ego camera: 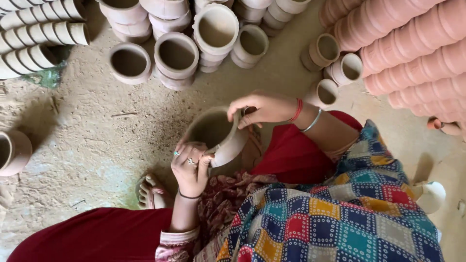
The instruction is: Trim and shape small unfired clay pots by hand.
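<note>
1. The grey unfired clay pot point(216, 136) sits tilted over my lap, mouth facing up and left, just above my knees in red cloth point(291, 155).
2. My left hand point(191, 167) is curled around the pot's near rim: fingers over the lip, thumb on the outer wall, closed on it.
3. My right hand point(259, 107) pinches the far rim, fingertips folded over the edge, wrist with one red and one silver bangle point(305, 116).
4. Open room: bare sandy floor point(92, 136) lies to the left of the pot, between my foot point(148, 190) and the pot rows; it is the widest free patch.
5. Edges: right side is walled by stacked terracotta pots point(412, 53), close to my right elbow.
6. Count, pale standing pots ahead point(177, 56): about nine mouths visible, some stacked in twos.
7. Count, three small pots point(335, 73) just beyond my right hand.
8. Lying stacks top left point(39, 34): three rows; single pots too merged to count.
9. One lone pot point(12, 151) at the left edge, well apart.
</note>
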